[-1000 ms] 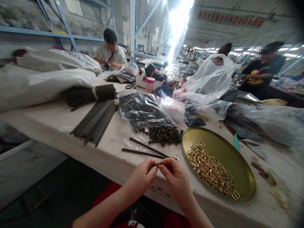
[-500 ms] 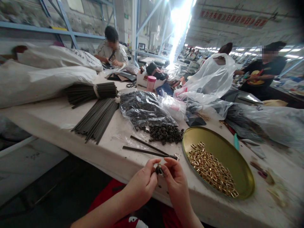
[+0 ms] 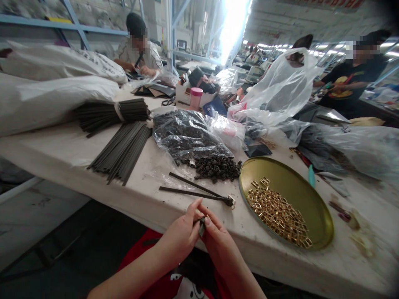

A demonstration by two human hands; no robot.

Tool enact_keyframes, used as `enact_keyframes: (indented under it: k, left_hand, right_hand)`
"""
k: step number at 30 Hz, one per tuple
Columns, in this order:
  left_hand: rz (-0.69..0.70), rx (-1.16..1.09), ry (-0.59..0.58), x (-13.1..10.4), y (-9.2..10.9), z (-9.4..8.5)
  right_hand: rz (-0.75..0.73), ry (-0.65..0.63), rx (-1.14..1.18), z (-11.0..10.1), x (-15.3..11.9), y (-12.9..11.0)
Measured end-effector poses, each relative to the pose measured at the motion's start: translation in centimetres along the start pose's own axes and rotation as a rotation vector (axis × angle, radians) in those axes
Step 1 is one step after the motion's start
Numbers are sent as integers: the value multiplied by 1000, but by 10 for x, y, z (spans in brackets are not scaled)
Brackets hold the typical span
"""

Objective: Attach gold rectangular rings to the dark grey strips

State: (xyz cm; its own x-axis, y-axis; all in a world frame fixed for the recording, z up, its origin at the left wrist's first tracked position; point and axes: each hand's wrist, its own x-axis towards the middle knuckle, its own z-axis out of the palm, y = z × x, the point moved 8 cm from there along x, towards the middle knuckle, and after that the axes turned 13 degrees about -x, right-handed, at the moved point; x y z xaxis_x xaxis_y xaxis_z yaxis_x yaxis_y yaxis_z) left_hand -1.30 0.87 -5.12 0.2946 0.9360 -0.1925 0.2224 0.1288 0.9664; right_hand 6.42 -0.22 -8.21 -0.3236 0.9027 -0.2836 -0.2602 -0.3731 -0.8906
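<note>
My left hand (image 3: 186, 228) and my right hand (image 3: 215, 230) meet at the table's front edge, both closed on one dark strap (image 3: 202, 227). Only a short folded piece of the strap shows between the fingers; the rest of it is hidden. Just beyond my hands lie two dark straps (image 3: 190, 192) with gold buckles (image 3: 232, 202) at their right ends. To the right, a round gold tray (image 3: 324, 216) holds a heap of small gold buckles (image 3: 277, 211). Small black loops (image 3: 215, 168) spill from a clear plastic bag (image 3: 190, 133) behind the straps.
A loose bundle of dark strips (image 3: 121, 151) and a tied bundle (image 3: 112, 112) lie at the left, near big white sacks (image 3: 56, 99). Behind are a pink-lidded jar (image 3: 195, 99) and plastic bags (image 3: 280, 91). One person (image 3: 139, 50) sits across the table; another (image 3: 352, 79) stands far right.
My hands have drawn closer together and turned, and the strap piece between them now points downward. The view has tilted down slightly, so the background sits higher.
</note>
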Motion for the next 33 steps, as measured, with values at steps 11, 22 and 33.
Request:
enact_keyframes:
  k: [11, 22, 33]
  left_hand:
    - [-180, 249, 54, 2, -5, -12]
    - [-51, -292, -129, -6, 8, 10]
    - [-180, -302, -200, -17, -17, 13]
  right_hand:
    - [31, 33, 209, 5, -2, 6]
    - [-13, 231, 272, -23, -8, 5]
    - [-281, 361, -758, -35, -25, -6]
